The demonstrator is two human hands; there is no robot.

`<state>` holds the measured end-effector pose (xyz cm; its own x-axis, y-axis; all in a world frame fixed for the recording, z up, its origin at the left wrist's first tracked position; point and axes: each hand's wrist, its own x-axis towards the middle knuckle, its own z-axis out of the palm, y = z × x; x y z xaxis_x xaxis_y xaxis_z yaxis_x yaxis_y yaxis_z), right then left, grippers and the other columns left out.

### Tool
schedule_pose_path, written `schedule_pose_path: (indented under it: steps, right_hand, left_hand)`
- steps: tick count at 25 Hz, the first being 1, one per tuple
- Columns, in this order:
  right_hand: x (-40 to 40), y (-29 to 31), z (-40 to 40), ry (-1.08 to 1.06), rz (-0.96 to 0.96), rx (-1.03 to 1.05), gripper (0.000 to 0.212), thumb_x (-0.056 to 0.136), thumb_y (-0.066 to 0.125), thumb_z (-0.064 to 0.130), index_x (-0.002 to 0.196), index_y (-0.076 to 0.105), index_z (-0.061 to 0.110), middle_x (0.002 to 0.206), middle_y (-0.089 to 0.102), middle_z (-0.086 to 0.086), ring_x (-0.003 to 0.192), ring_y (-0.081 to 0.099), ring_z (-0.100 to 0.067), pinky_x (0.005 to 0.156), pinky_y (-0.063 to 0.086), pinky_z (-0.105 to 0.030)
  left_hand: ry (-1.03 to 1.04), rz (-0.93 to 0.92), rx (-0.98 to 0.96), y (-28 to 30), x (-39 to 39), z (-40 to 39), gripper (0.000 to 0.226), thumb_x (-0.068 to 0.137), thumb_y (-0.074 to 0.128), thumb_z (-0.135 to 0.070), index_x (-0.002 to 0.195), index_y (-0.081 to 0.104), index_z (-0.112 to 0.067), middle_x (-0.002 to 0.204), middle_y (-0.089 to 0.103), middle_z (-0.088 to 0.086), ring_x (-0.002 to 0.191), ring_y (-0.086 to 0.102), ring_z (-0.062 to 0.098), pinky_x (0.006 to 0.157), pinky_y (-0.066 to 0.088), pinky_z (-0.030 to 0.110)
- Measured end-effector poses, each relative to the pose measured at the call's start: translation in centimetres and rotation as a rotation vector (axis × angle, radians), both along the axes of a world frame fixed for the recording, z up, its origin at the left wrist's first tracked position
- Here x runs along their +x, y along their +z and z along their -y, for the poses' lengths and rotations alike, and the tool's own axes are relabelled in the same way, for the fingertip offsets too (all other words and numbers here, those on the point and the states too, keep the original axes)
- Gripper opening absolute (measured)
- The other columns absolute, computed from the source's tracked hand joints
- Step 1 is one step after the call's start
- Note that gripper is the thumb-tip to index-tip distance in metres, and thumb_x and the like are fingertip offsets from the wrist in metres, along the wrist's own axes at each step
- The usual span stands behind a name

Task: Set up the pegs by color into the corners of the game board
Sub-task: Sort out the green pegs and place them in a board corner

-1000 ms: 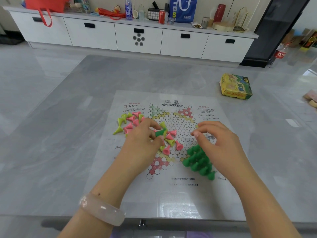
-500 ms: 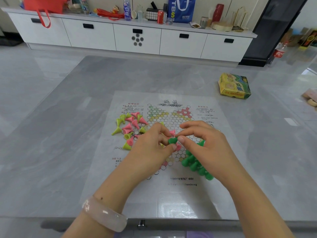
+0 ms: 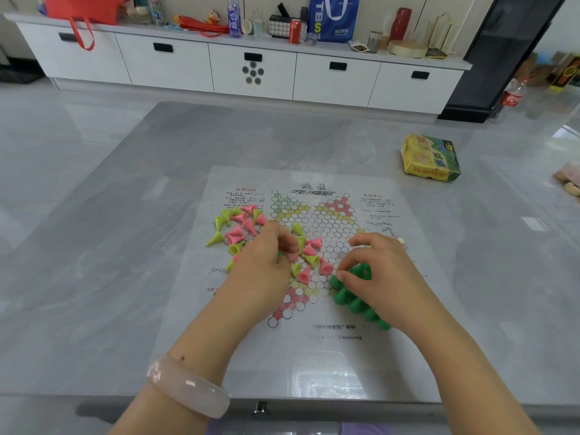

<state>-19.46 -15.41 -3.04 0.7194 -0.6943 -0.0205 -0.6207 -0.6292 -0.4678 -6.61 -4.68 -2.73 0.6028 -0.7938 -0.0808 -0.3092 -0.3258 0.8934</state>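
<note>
While my left hand [image 3: 266, 268] curls over the middle of the game board [image 3: 317, 277], its fingers are bent inward and a sliver of dark green [image 3: 280, 254] peeks out from between them; it looks like a peg pinched there, though almost all of it is hidden by my knuckles. My right hand [image 3: 383, 277] sits over the green pegs [image 3: 354, 301] clustered at the board's near right corner. Thumb and forefinger are bent down onto the top of the cluster, touching one peg, but my palm covers the far half of the group and I cannot tell whether I actually grip one.

Loose pink pegs [image 3: 309, 249] and yellow-green pegs [image 3: 298, 229] lie tipped over on the hexagon grid between my hands. A second mixed heap [image 3: 238, 226] of both colours lies just off the grid's left side, over the printed red text, and my left hand hides its near edge. Print on the sheet is too blurred to read.

On my left wrist is a pale bangle [image 3: 188, 392]. Well apart, far right on the grey table [image 3: 94, 246], sits a yellow and green box [image 3: 431, 158].
</note>
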Motion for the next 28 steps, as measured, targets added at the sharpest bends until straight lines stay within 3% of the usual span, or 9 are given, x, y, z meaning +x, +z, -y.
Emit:
schedule_pose_path:
  steps: [2, 4, 7, 11, 15, 17, 20, 23, 28]
  right_hand:
    - [0.0, 0.0, 0.0, -0.002, -0.019, -0.003, 0.009, 0.083, 0.062, 0.026, 0.087, 0.069, 0.022, 0.129, 0.046, 0.006, 0.125, 0.030, -0.013, 0.101, 0.025, -0.029]
    - [0.1, 0.0, 0.0, -0.002, -0.032, -0.003, 0.010, 0.083, 0.061, 0.027, 0.088, 0.069, 0.022, 0.129, 0.046, 0.006, 0.125, 0.030, -0.013, 0.100, 0.025, -0.028]
    - [0.0, 0.1, 0.0, -0.005, -0.041, -0.003, 0.011, 0.084, 0.061, 0.027, 0.088, 0.069, 0.022, 0.129, 0.046, 0.006, 0.125, 0.030, -0.013, 0.101, 0.025, -0.029]
    - [-0.1, 0.0, 0.0, -0.004, -0.041, -0.002, 0.011, 0.084, 0.060, 0.027, 0.089, 0.069, 0.023, 0.130, 0.046, 0.006, 0.125, 0.030, -0.013, 0.101, 0.025, -0.029]
    - [-0.2, 0.0, 0.1, 0.015, -0.035, -0.004, 0.013, 0.085, 0.059, 0.028, 0.093, 0.068, 0.024, 0.129, 0.046, 0.007, 0.125, 0.031, -0.012, 0.100, 0.025, -0.027]
    - [-0.2, 0.2, 0.1, 0.015, 0.026, -0.007, 0.014, 0.085, 0.058, 0.029, 0.094, 0.068, 0.026, 0.121, 0.047, 0.011, 0.120, 0.034, -0.009, 0.093, 0.022, -0.019]
    - [0.0, 1.0, -0.3, 0.006, 0.271, 0.076, 0.011, 0.085, 0.057, 0.028, 0.084, 0.066, 0.034, 0.109, 0.053, 0.017, 0.104, 0.044, 0.004, 0.084, 0.025, -0.006]
    - [0.4, 1.3, -0.8, 0.064, 0.420, 0.204, 0.016, 0.084, 0.059, 0.025, 0.080, 0.066, 0.038, 0.107, 0.056, 0.021, 0.104, 0.047, 0.013, 0.083, 0.027, 0.005]
    - [0.5, 1.0, -0.8, 0.095, 0.476, 0.314, 0.013, 0.083, 0.061, 0.020, 0.083, 0.071, 0.028, 0.106, 0.060, 0.017, 0.104, 0.053, 0.005, 0.093, 0.036, -0.011]
  left_hand:
    - [0.004, -0.026, -0.009, 0.0, -0.1, 0.1, 0.037, 0.088, 0.033, 0.008, 0.081, 0.045, -0.026, 0.096, 0.059, 0.001, 0.094, 0.059, 0.014, 0.082, 0.052, 0.031]
    - [0.026, -0.059, -0.025, 0.0, -0.1, 0.1, 0.027, 0.093, 0.037, -0.003, 0.082, 0.043, -0.027, 0.091, 0.062, -0.001, 0.088, 0.063, 0.014, 0.085, 0.054, 0.038]
    - [0.044, -0.090, -0.046, 0.2, -0.1, 0.2, 0.013, 0.097, 0.034, -0.019, 0.088, 0.043, -0.023, 0.086, 0.064, -0.006, 0.065, 0.061, 0.009, 0.073, 0.055, 0.031]
    - [0.061, -0.043, -0.033, 0.3, -0.1, 0.1, 0.018, 0.098, 0.030, -0.029, 0.090, 0.042, -0.018, 0.071, 0.061, -0.004, 0.053, 0.043, 0.012, 0.047, 0.039, 0.019]
    - [0.065, 0.000, 0.000, 0.2, 0.1, -0.1, 0.017, 0.097, 0.033, -0.027, 0.087, 0.041, -0.016, 0.062, 0.043, -0.002, 0.049, 0.034, 0.009, 0.044, 0.034, 0.017]
    - [0.036, -0.041, 0.030, 0.4, 0.0, -0.3, 0.011, 0.096, 0.038, -0.026, 0.092, 0.043, -0.017, 0.063, 0.041, -0.005, 0.049, 0.034, 0.008, 0.042, 0.034, 0.013]
    - [-0.097, -0.199, 0.003, 0.9, -0.6, -0.3, 0.012, 0.095, 0.042, -0.022, 0.107, 0.040, -0.021, 0.071, 0.051, -0.009, 0.056, 0.043, 0.006, 0.052, 0.039, 0.016]
    - [-0.213, -0.329, -0.088, 1.2, -1.0, -0.3, 0.015, 0.096, 0.039, -0.020, 0.110, 0.037, -0.023, 0.063, 0.061, -0.012, 0.052, 0.045, 0.005, 0.050, 0.040, 0.015]
    - [-0.263, -0.335, -0.104, 1.3, -1.3, -0.3, 0.011, 0.098, 0.032, -0.022, 0.108, 0.033, -0.025, 0.049, 0.059, -0.017, 0.045, 0.043, 0.002, 0.049, 0.038, 0.014]
